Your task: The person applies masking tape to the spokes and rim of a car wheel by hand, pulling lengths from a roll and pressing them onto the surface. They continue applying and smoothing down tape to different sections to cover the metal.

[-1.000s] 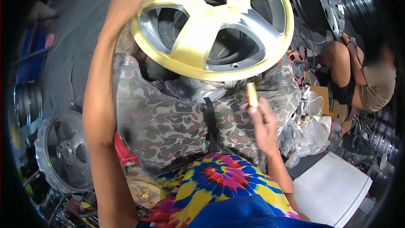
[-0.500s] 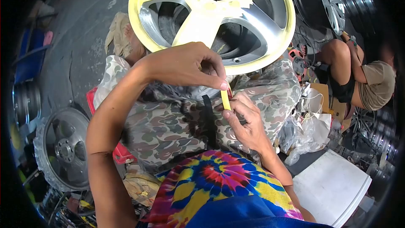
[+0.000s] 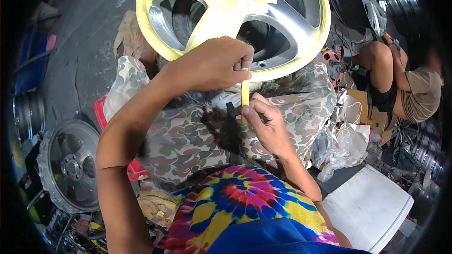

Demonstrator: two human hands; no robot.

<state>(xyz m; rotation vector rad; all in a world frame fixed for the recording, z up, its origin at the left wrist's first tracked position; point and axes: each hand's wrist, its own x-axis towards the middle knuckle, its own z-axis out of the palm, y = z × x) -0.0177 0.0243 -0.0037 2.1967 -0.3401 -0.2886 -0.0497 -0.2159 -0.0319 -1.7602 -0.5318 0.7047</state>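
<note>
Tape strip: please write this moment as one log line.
left hand: pinches tape strip top | right hand: holds bottom | wheel: partly taped

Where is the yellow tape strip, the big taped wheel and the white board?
tape strip (image 3: 245,95): head view, middle of the stretched strip.
taped wheel (image 3: 209,21): head view, on a yellow-covered spoke.
white board (image 3: 372,207): head view, middle of its flat face.

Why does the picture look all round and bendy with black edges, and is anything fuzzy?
Head view: a wide lens bends everything and leaves dark corners; bright light glares off the bare metal of the wheel; the left hand, the right hand and the yellow tape strip between them look sharp; the far edges go soft.
</note>
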